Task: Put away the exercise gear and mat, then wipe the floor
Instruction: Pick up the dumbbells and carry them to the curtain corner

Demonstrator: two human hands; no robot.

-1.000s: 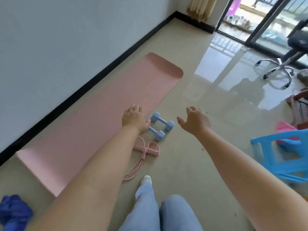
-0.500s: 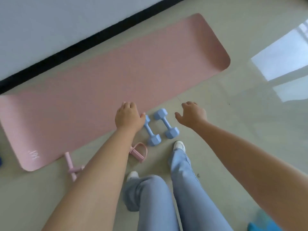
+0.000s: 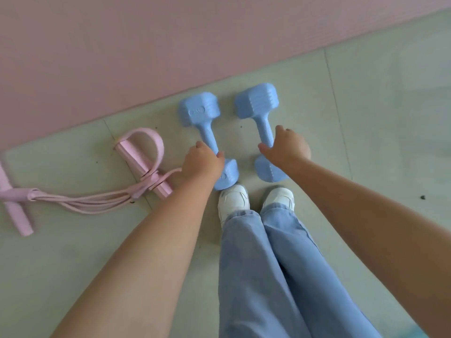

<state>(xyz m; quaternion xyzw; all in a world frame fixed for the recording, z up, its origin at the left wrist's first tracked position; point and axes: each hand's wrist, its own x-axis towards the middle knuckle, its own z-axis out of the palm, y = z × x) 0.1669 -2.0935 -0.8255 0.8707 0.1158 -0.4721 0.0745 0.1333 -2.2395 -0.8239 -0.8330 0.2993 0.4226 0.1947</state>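
Two light blue dumbbells lie side by side on the tiled floor just in front of my white shoes. My left hand [image 3: 201, 162] hovers over the lower end of the left dumbbell [image 3: 199, 109], its thumb touching the handle. My right hand [image 3: 288, 147] straddles the handle of the right dumbbell [image 3: 256, 101], thumb on one side and fingers on the other, not closed round it. Both dumbbells rest on the floor. The pink mat [image 3: 146, 45] lies flat across the top. A pink pedal resistance band [image 3: 144, 164] lies to the left.
The band's second foam bar [image 3: 14, 208] lies at the far left edge, joined by pink cords [image 3: 92, 200]. My jeans [image 3: 268, 264] and shoes [image 3: 233, 198] fill the lower middle. Small dark specks dot the floor tiles [image 3: 390, 118].
I have bent down and the view has closed in on the dumbbells. Both hands have dropped from above the gear down to the two dumbbell handles.
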